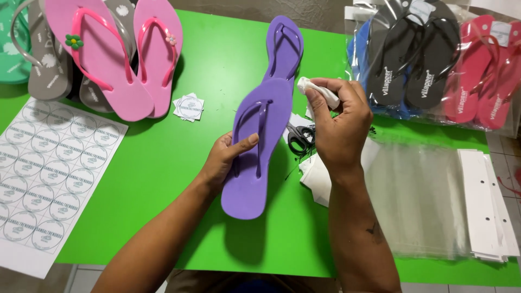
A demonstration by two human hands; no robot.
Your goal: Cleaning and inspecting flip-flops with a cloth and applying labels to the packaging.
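We see the left hand [225,157] gripping a purple flip-flop [255,146] by its left edge, thumb laid across the top near the strap and fingers curled underneath; the sandal is lifted off the green table [163,163], tilted, heel end toward us; a second purple flip-flop [285,46] lies flat on the table just beyond it, their ends overlapping from our angle. The right hand [339,122] is closed round a small crumpled white cloth [317,89], pinched between thumb and fingertips, held just beside the right edge of the lifted sandal; we cannot tell whether the cloth touches it. Black-handled scissors [299,135] rest on the table between the two hands, partly hidden by the right one, on some white paper scraps [317,173]. At far left lies a sheet of round stickers [43,173]; above it a pile of pink flip-flops [108,54] over grey ones; a few loose cut stickers [189,107] sit near them. To the right are clear plastic bags [418,201] with white card strips [485,201], and behind them bagged black and red sandals [434,59].
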